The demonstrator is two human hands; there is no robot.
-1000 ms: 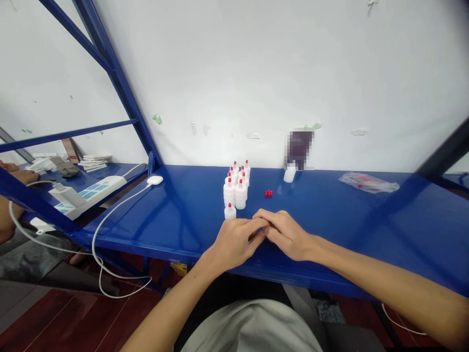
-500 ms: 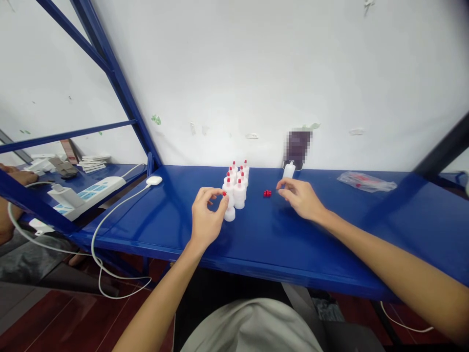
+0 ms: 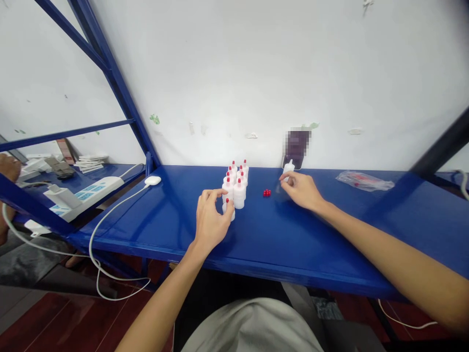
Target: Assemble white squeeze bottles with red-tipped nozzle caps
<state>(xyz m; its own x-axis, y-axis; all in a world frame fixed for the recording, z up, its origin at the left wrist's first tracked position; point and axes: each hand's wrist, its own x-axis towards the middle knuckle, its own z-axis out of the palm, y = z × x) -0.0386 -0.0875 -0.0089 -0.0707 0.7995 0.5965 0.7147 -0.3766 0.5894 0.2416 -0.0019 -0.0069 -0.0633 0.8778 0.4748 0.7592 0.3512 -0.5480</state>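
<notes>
Several white bottles with red caps (image 3: 239,193) stand upright in two rows on the blue table (image 3: 205,259). My left hand (image 3: 213,215) has its thumb and fingers around the nearest red-capped bottle (image 3: 227,213) at the front of the left row. Farther right, my right hand (image 3: 301,189) reaches to a white bottle without a red cap (image 3: 289,167); its fingertips are closed at the lower part, which they partly hide. A small cluster of loose red caps (image 3: 267,193) lies between the hands.
A dark phone (image 3: 296,146) leans on the wall behind the right bottle. A clear plastic bag (image 3: 364,181) with red pieces lies at the right. White cable and power strip (image 3: 93,191) are at left, near another person's hand (image 3: 10,166).
My left hand has lowered around the front bottle. My right hand has moved slightly and its fingers have closed toward the uncapped bottle.
</notes>
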